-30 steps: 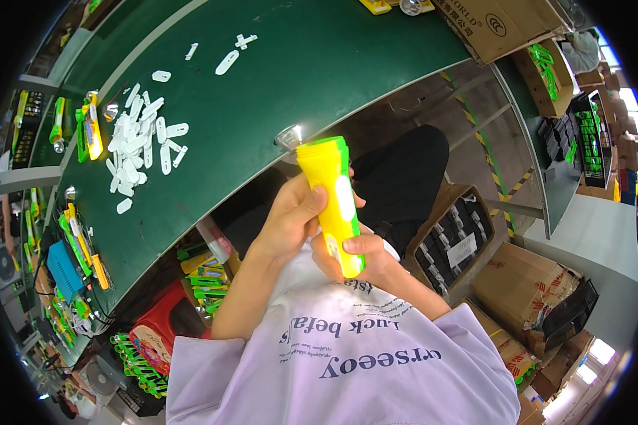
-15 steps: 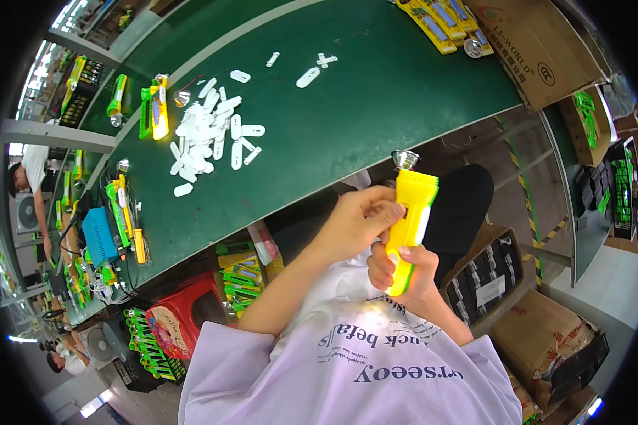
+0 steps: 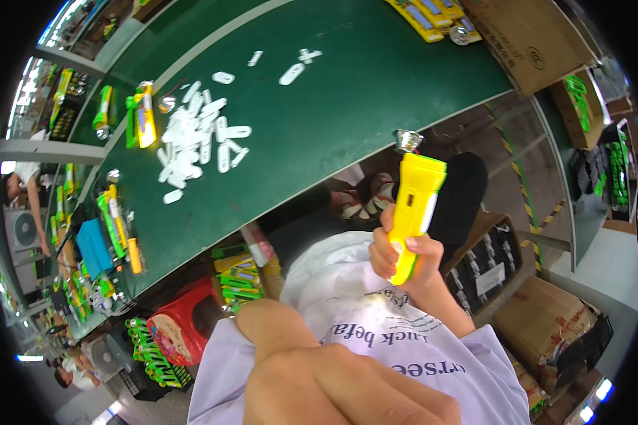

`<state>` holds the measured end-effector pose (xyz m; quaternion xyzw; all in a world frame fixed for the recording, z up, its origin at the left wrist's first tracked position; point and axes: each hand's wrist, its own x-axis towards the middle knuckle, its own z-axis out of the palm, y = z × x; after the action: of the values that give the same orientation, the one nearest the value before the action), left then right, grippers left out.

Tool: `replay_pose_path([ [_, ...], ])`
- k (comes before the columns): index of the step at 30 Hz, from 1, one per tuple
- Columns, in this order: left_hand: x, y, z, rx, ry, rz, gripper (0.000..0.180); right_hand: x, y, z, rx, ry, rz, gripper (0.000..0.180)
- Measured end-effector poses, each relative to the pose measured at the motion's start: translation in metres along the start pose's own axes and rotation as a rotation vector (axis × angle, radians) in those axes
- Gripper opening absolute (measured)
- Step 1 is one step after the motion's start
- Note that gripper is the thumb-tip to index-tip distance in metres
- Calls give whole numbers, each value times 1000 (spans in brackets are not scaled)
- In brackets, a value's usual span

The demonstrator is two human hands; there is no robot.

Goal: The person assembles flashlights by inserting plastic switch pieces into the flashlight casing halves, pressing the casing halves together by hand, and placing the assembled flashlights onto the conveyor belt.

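My right hand (image 3: 412, 256) is wrapped round the lower body of a yellow flashlight (image 3: 420, 185) in front of my shirt. Its front end points up and away from me, with a small dark slot in its side. A silver reflector (image 3: 408, 140) sticks out loose beyond that end. My left hand (image 3: 347, 386) is raised very close to the camera at the lower edge, apart from the flashlight. Only its back and knuckles show; the fingertips are hidden. On the green table (image 3: 319, 127) lies a heap of white oval plastic pieces (image 3: 190, 145).
Yellow and green flashlight parts (image 3: 143, 120) stand left of the heap. More yellow housings (image 3: 422, 20) lie at the far edge beside a cardboard box (image 3: 528, 42). A blue device (image 3: 94, 248), a red stool (image 3: 184, 322) and an open parts box (image 3: 482, 273) surround me. Other people are at far left.
My left hand has left the flashlight's side and come back and up toward the camera. My right hand keeps its hold. The whole view has shifted slightly.
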<state>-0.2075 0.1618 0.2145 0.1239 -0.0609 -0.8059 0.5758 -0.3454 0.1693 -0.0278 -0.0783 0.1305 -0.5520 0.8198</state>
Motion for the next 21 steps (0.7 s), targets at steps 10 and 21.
replay_pose_path([
  [10,31,14,-48,-8,-528,-145,6,-9,-5,-11,-20,106,-63,37],
  [21,7,-6,-49,-54,-413,23,18,-9,-7,-10,-100,107,-89,40],
])
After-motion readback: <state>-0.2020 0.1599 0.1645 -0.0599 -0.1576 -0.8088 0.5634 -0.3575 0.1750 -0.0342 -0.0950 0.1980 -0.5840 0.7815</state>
